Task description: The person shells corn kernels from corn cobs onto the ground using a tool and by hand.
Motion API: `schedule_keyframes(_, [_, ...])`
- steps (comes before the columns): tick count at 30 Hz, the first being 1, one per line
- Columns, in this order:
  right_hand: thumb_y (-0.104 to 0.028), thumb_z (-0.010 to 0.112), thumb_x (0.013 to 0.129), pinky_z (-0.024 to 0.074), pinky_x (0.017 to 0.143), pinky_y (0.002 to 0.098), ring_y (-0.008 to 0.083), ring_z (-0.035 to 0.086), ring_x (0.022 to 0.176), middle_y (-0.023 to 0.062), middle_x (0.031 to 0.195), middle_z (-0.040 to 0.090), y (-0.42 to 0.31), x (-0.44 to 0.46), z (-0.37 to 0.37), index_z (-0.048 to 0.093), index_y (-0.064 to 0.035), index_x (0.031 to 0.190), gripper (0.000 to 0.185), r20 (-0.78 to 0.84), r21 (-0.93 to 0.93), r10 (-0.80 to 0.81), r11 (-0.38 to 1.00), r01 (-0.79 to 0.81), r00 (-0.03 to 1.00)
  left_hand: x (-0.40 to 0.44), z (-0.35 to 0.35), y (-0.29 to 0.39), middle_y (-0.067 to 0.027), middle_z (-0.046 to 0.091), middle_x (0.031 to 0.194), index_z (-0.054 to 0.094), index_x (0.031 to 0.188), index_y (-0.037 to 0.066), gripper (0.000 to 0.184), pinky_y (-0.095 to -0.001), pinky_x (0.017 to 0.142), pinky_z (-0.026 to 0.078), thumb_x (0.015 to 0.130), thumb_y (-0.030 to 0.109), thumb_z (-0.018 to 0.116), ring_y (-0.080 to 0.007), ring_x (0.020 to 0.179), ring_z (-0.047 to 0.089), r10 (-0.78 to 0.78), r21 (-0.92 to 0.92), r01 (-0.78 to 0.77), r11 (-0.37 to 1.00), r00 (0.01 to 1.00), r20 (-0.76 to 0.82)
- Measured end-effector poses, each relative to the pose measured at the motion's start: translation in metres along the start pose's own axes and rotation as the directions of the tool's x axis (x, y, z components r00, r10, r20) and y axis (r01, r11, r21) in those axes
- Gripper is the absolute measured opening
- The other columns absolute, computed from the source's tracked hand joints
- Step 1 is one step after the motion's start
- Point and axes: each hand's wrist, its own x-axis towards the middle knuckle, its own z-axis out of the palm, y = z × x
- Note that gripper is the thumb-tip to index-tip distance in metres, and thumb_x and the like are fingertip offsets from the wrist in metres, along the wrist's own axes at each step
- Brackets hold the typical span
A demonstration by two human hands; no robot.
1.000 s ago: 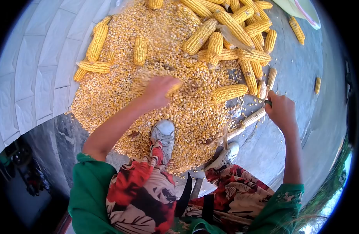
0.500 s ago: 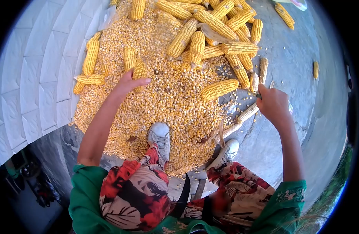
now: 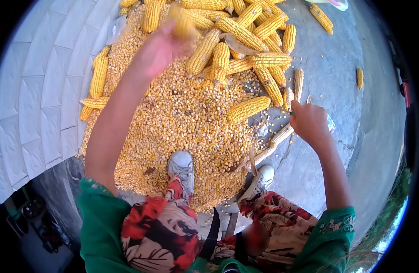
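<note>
My left hand (image 3: 161,52) is blurred over the upper left of the loose kernels (image 3: 186,118). A yellow corn cob (image 3: 183,25), also smeared, is at its fingers, which look closed on the cob's side. My right hand (image 3: 309,123) is a fist above the grey floor, right of the kernels. A small dark green bit shows at its fingers; the rest of that object is hidden. Just beyond the fist are stripped cobs (image 3: 299,85), and a full cob (image 3: 248,109) lies to its left.
Several full cobs (image 3: 241,34) are heaped at the top. More cobs (image 3: 99,77) lie by the pale sheet (image 3: 55,91) on the left. My shoes (image 3: 181,168) are at the near edge of the kernels. Husk and stripped cobs (image 3: 264,154) lie near the right shoe.
My left hand has moved up and slightly right from the middle cobs, with a cob at its fingers. My right hand stays closed in nearly the same place. The view has shifted a little.
</note>
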Motion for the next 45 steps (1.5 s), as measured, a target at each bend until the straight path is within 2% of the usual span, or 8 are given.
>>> schedule_keyframes(2, [-0.015, 0.055, 0.076, 0.0504, 0.056, 0.0403, 0.0292, 0.064, 0.062, 0.0131, 0.064, 0.062, 0.004, -0.001, 0.001, 0.056, -0.0070, 0.085, 0.013, -0.028, 0.018, -0.012, 1.000, 0.013, 1.000, 0.003, 0.000, 0.003, -0.0155, 0.054, 0.118, 0.043, 0.121, -0.004, 0.051, -0.0332, 0.080, 0.053, 0.089, 0.034, 0.054, -0.0229, 0.097, 0.059, 0.128, -0.082, -0.125, 0.989, 0.991, 0.040])
schedule_keyframes(6, [-0.015, 0.058, 0.074, 0.0502, 0.055, 0.0401, 0.0292, 0.064, 0.061, 0.0130, 0.062, 0.061, 0.009, -0.001, 0.009, 0.056, -0.0068, 0.085, 0.014, -0.073, 0.061, 0.001, 0.998, 0.003, 0.997, -0.024, -0.022, -0.070, -0.0108, 0.056, 0.113, 0.051, 0.118, 0.005, 0.041, -0.0361, 0.086, 0.049, 0.084, 0.029, 0.056, -0.0222, 0.096, 0.059, -0.301, 0.791, 0.341, 0.507, 0.931, -0.208])
schedule_keyframes(11, [-0.015, 0.058, 0.074, 0.0500, 0.055, 0.0411, 0.0298, 0.064, 0.060, 0.0134, 0.062, 0.061, 0.003, 0.001, 0.006, 0.055, -0.0064, 0.084, 0.014, -0.052, 0.041, -0.021, 0.999, 0.023, 0.998, -0.039, -0.030, -0.137, -0.0149, 0.047, 0.123, 0.045, 0.127, 0.007, 0.053, -0.0389, 0.089, 0.045, 0.080, 0.027, 0.060, -0.0271, 0.105, 0.052, 0.006, 0.993, 0.084, 0.079, 0.996, -0.084])
schedule_keyframes(15, [-0.015, 0.058, 0.074, 0.0500, 0.056, 0.0426, 0.0309, 0.063, 0.061, 0.0141, 0.063, 0.061, 0.008, 0.000, 0.004, 0.055, -0.0061, 0.084, 0.013, -0.078, 0.090, 0.003, 0.996, 0.004, 0.997, -0.058, -0.031, -0.158, -0.0170, 0.039, 0.126, 0.033, 0.134, 0.006, 0.061, -0.0387, 0.094, 0.041, 0.080, 0.019, 0.057, -0.0295, 0.111, 0.047, 0.178, 0.997, -0.068, 0.048, 0.982, 0.059])
schedule_keyframes(19, [-0.014, 0.058, 0.073, 0.0499, 0.058, 0.0435, 0.0326, 0.063, 0.062, 0.0155, 0.063, 0.061, 0.003, 0.002, 0.003, 0.055, -0.0060, 0.083, 0.013, -0.088, 0.083, 0.008, 0.997, -0.001, 0.996, -0.040, -0.007, -0.121, -0.0169, 0.040, 0.125, 0.036, 0.133, 0.002, 0.059, -0.0393, 0.092, 0.044, 0.081, 0.021, 0.055, -0.0287, 0.115, 0.045, -0.168, 0.972, 0.183, 0.146, 0.973, -0.158])
schedule_keyframes(31, [-0.015, 0.059, 0.072, 0.0500, 0.059, 0.0428, 0.0326, 0.063, 0.063, 0.0153, 0.064, 0.061, -0.007, 0.013, -0.008, 0.055, -0.0057, 0.082, 0.014, -0.019, 0.008, 0.004, 1.000, -0.004, 1.000, -0.036, 0.007, -0.131, -0.0165, 0.060, 0.094, 0.056, 0.103, 0.004, 0.050, -0.0319, 0.065, 0.049, 0.075, 0.044, 0.066, -0.0215, 0.080, 0.061, -0.292, 0.990, 0.133, -0.042, 0.946, -0.139])
schedule_keyframes(36, [-0.016, 0.059, 0.072, 0.0492, 0.060, 0.0442, 0.0332, 0.062, 0.065, 0.0156, 0.065, 0.061, 0.000, 0.014, -0.010, 0.054, -0.0055, 0.082, 0.015, -0.042, 0.071, 0.007, 0.997, -0.004, 0.999, -0.027, -0.019, -0.149, -0.0102, 0.062, 0.088, 0.057, 0.107, 0.002, 0.053, -0.0288, 0.061, 0.049, 0.075, 0.043, 0.065, -0.0172, 0.074, 0.060, -0.639, 0.884, 0.366, 0.292, 0.762, -0.104])
schedule_keyframes(45, [-0.014, 0.060, 0.071, 0.0483, 0.058, 0.0446, 0.0337, 0.061, 0.062, 0.0159, 0.062, 0.060, -0.002, 0.012, -0.006, 0.054, -0.0048, 0.079, 0.014, -0.072, 0.082, -0.013, 0.996, 0.019, 0.997, -0.047, 0.020, -0.051, -0.0073, 0.059, 0.082, 0.056, 0.097, 0.002, 0.037, -0.0235, 0.055, 0.052, 0.086, 0.037, 0.051, -0.0131, 0.067, 0.056, -0.375, 0.229, 0.353, 0.907, 0.925, 0.059])
